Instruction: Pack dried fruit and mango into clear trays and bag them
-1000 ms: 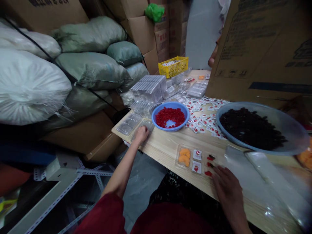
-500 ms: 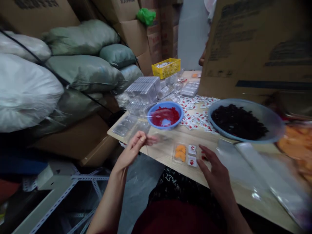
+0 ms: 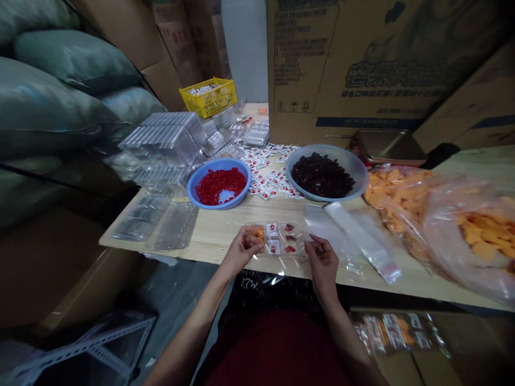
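A clear plastic tray (image 3: pixel 301 229) lies near the table's front edge. In its compartments are orange pieces (image 3: pixel 260 236), two white sachets (image 3: pixel 272 230) with red prints, and dark and red pieces (image 3: pixel 289 249). My left hand (image 3: pixel 243 249) pinches the tray's left end, its fingers partly covering the orange pieces. At the right edge, my right hand (image 3: pixel 323 261) closes thumb and fingers on the clear plastic. Whether a lid lies over the tray I cannot tell.
Behind stand a blue bowl (image 3: pixel 193 188) of red pieces and a basin (image 3: pixel 362 179) of dark pieces, with scattered sachets (image 3: pixel 263 174) between. Stacked clear trays (image 3: pixel 161 136) are left; clear bags (image 3: pixel 362 236) and bagged orange pieces (image 3: pixel 486 236) right. A carton (image 3: pixel 306 69) rises behind.
My view has swung right. My left hand, earlier apart from the tray, has come to its left end. The right hand's fingers have closed at the right edge.
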